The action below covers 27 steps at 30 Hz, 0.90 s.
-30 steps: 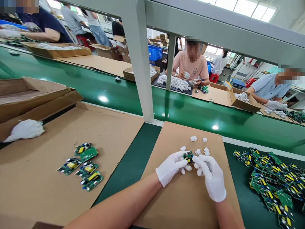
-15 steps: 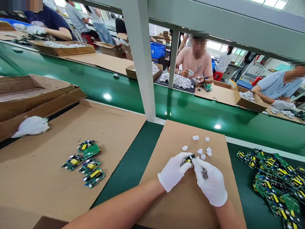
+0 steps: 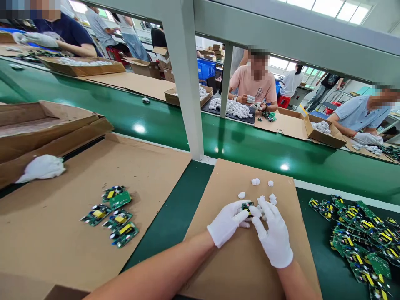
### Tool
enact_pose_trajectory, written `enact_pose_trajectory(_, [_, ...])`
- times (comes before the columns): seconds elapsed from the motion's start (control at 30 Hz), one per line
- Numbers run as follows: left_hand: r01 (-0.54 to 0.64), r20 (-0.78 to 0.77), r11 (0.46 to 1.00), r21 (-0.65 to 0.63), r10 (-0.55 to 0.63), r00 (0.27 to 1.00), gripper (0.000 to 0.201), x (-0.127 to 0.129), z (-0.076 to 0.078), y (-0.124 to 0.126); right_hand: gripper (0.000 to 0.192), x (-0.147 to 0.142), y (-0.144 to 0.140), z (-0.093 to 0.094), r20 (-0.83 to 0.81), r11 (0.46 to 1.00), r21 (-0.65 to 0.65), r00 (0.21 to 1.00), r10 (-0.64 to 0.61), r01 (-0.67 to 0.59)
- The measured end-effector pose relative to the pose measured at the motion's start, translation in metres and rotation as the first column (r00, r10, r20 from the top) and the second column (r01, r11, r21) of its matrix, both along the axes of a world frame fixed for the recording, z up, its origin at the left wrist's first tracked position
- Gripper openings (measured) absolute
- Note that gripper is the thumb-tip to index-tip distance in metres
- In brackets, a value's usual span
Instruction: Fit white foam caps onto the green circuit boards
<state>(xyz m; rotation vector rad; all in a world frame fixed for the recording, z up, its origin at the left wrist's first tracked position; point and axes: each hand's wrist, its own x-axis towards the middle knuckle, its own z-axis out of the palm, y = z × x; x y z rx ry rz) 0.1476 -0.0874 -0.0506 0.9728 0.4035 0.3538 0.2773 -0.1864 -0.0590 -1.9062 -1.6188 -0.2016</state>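
My left hand [image 3: 228, 223], in a white glove, grips a small circuit board [image 3: 247, 206] between thumb and fingers, above a brown cardboard sheet [image 3: 231, 266]. My right hand [image 3: 272, 233], gloved too, is just right of the board with thumb and fingers apart. Its fingertips reach over some of the small white lumps and partly hide them. Other white lumps [image 3: 255, 182] lie on the cardboard beyond my hands. Whether my right fingertips touch a lump is hard to see.
Circuit boards are heaped [image 3: 364, 237] at the right; several more [image 3: 120, 216] lie on the left cardboard. A cardboard box [image 3: 56, 129] and white bundle [image 3: 43, 167] are at far left. A grey post [image 3: 187, 83] rises before the green conveyor [image 3: 150, 121]. Co-workers sit across it.
My right fingers have come away from the board, spread, and shifted forward over the white lumps. My left hand keeps the board in nearly the same place, turned slightly.
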Motion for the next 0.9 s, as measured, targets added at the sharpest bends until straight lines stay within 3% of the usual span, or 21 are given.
enact_pose_trajectory(0.13, [0.002, -0.002, 1.0, 0.001, -0.002, 1.0, 0.037, 0.001, 0.003, -0.004, 0.024, 0.0, 0.003, -0.007, 0.106, 0.996, 0.085, 0.994, -0.021, 0.012])
enact_pose_trajectory(0.3, [-0.099, -0.021, 0.98, 0.171, 0.104, 0.994, 0.025, 0.006, 0.003, -0.009, 0.037, -0.01, 0.003, -0.014, 0.137, 0.995, 0.091, 0.99, 0.028, -0.041])
enact_pose_trajectory(0.43, [-0.073, -0.032, 0.989, 0.125, 0.078, 0.996, 0.028, 0.005, 0.002, -0.007, 0.038, -0.012, 0.003, -0.008, -0.143, 0.991, 0.067, 0.982, 0.124, -0.116])
enact_pose_trajectory(0.53, [-0.021, -0.024, 0.996, 0.083, 0.024, 0.999, 0.038, 0.002, 0.003, -0.007, 0.051, -0.009, 0.001, -0.002, -0.44, 0.991, 0.03, 0.889, 0.128, -0.127])
enact_pose_trajectory(0.63, [-0.04, -0.067, 0.997, 0.064, 0.044, 0.997, 0.046, -0.001, 0.005, -0.008, 0.056, -0.008, 0.001, 0.0, -0.601, 0.993, -0.011, 0.794, 0.089, -0.12])
enact_pose_trajectory(0.73, [0.028, -0.024, 1.0, -0.01, -0.028, 0.999, 0.04, -0.001, 0.007, -0.007, 0.047, -0.011, 0.003, 0.0, -0.631, 0.988, -0.103, 0.775, 0.026, -0.117])
enact_pose_trajectory(0.8, [0.071, 0.033, 0.995, -0.073, -0.069, 0.997, 0.041, -0.001, 0.009, -0.007, 0.044, -0.011, 0.003, -0.001, -0.592, 0.985, -0.144, 0.806, -0.006, -0.098])
enact_pose_trajectory(0.9, [0.08, 0.007, 0.995, -0.065, -0.08, 0.997, 0.041, -0.002, 0.013, -0.006, 0.045, -0.009, 0.001, 0.0, -0.508, 0.982, -0.156, 0.861, 0.015, -0.109])
